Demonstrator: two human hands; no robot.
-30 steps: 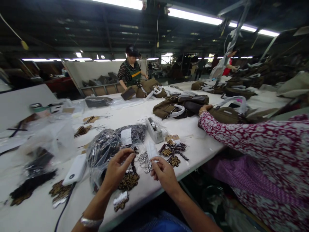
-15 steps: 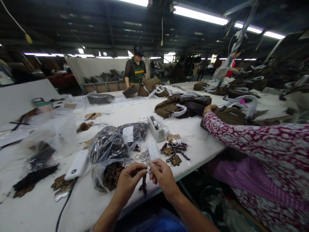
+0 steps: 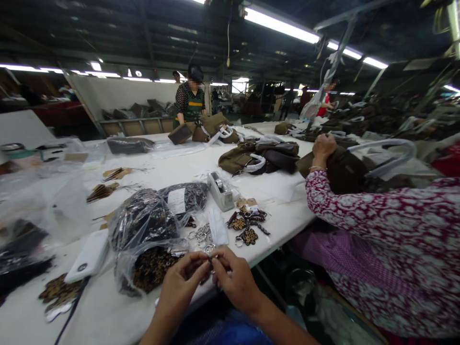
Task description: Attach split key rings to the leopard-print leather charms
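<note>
My left hand [image 3: 181,280] and my right hand [image 3: 235,278] meet at the near table edge, fingertips pinched together on a small metal key ring, mostly hidden by the fingers. Just beyond them lie loose metal rings [image 3: 201,233] and a white packet [image 3: 217,227]. To the right of these is a small group of leopard-print charms [image 3: 248,235] with dark twisted straps, one with a ring attached. Left of my hands, an open clear plastic bag [image 3: 143,225] holds more leopard-print pieces [image 3: 154,268].
A tape dispenser [image 3: 220,191] stands behind the rings. A white power bank [image 3: 87,256] with a black cable lies at left, beside leopard-print pieces [image 3: 59,292]. Brown handbags [image 3: 258,155] sit farther back. A co-worker's patterned sleeve [image 3: 359,206] reaches in from the right, hand on a bag.
The view has turned slightly right. My hands stay pinched together, drawn a little lower and closer, and the dark strap that hung below them is now hidden. The co-worker's hand at right has risen.
</note>
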